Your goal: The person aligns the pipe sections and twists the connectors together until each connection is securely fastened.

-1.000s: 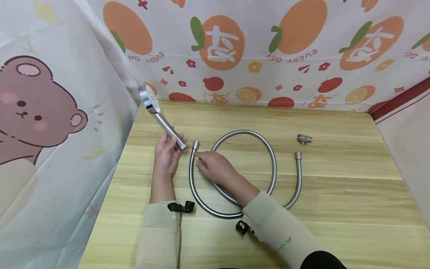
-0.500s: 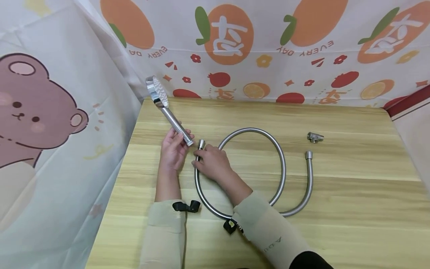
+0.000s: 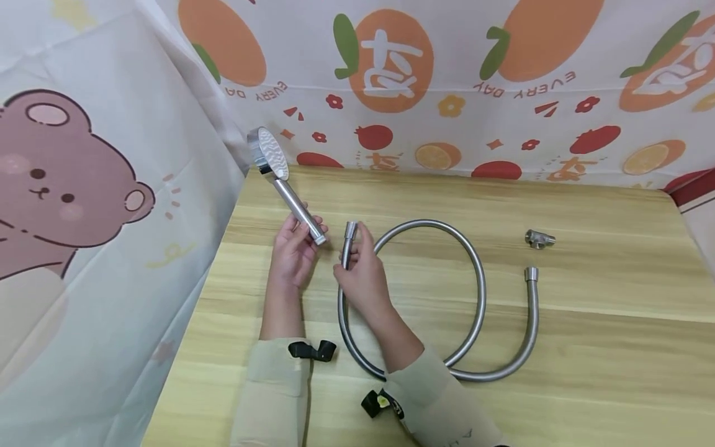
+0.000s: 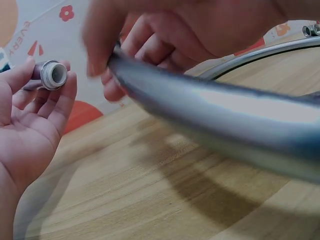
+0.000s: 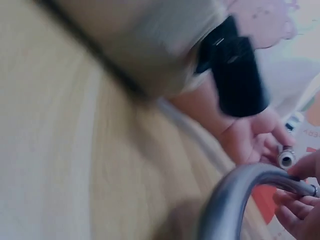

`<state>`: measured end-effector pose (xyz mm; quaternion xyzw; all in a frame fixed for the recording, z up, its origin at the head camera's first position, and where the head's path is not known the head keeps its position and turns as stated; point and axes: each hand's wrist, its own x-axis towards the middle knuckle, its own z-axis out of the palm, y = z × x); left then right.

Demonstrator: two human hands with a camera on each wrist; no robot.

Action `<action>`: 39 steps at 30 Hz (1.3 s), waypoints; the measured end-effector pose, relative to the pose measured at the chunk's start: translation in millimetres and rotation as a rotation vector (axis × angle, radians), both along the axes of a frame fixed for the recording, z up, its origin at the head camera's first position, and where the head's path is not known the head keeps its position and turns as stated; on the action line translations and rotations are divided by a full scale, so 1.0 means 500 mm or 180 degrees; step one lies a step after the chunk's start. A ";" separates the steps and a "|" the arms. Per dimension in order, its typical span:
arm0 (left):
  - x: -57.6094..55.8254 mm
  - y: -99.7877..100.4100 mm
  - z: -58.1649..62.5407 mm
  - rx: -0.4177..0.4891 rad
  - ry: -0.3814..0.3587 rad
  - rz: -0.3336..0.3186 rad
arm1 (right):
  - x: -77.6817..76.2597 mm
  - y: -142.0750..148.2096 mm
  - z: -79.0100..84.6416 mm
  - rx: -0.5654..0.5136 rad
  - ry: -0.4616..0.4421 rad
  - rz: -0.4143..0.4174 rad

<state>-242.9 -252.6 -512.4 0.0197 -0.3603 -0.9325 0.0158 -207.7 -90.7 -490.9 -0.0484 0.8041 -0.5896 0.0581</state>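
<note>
My left hand (image 3: 293, 257) grips the handle of a chrome shower head (image 3: 274, 158), tilted with its spray face up and away to the left. The handle's threaded end (image 4: 54, 75) faces the right hand. My right hand (image 3: 365, 276) holds a silver metal shower hose (image 3: 342, 316) just below its end fitting (image 3: 350, 230), with thumb and fingers around it. That fitting stands a short way right of the handle's end, apart from it. In the right wrist view the hose (image 5: 230, 200) arches up toward the right fingers.
The hose lies looped on the wooden table (image 3: 603, 372), its other end fitting (image 3: 531, 274) pointing to the back. Behind that end lies a small metal tee connector (image 3: 539, 239). A printed curtain (image 3: 475, 99) hangs along the back edge, and a bear-print cloth (image 3: 112, 261) on the left.
My right hand has taken hold of the hose near its end and raised it off the table. The left hand keeps the shower head almost in place; the head view has shifted slightly.
</note>
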 end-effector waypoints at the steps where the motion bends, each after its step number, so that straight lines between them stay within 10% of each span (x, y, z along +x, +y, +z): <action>1: -0.001 0.001 0.001 0.0012 0.0014 -0.0009 | 0.002 0.004 0.003 -0.0278 -0.0078 -0.0051; 17: -0.036 0.047 0.073 -0.0230 0.0355 0.0018 | -0.014 0.021 0.016 -0.2695 -0.0818 -0.0355; 29: -0.036 0.099 0.140 -0.0429 0.0453 0.0292 | -0.021 0.036 0.047 -0.2984 -0.0923 0.0238; 39: -0.010 0.104 0.143 -0.0485 0.0318 0.0382 | -0.013 0.037 0.048 -0.3326 -0.0806 0.0066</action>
